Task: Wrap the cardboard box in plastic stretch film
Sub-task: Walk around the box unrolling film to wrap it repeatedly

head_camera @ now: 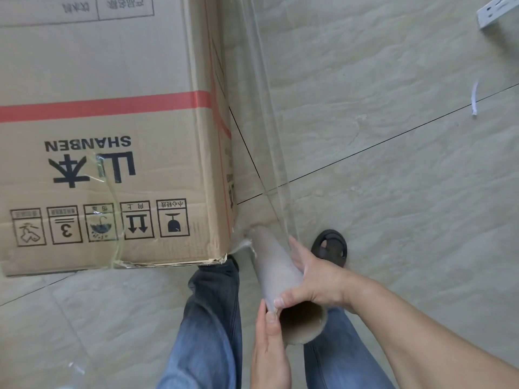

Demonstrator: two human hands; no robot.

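Your right hand (314,272) grips the film roll (276,276) by the cardboard box (106,153) corner, left hand (269,349) pinches its end; film's thin, clingy—hold the stiff core.

Cardboard box (98,150) cut off left, top.
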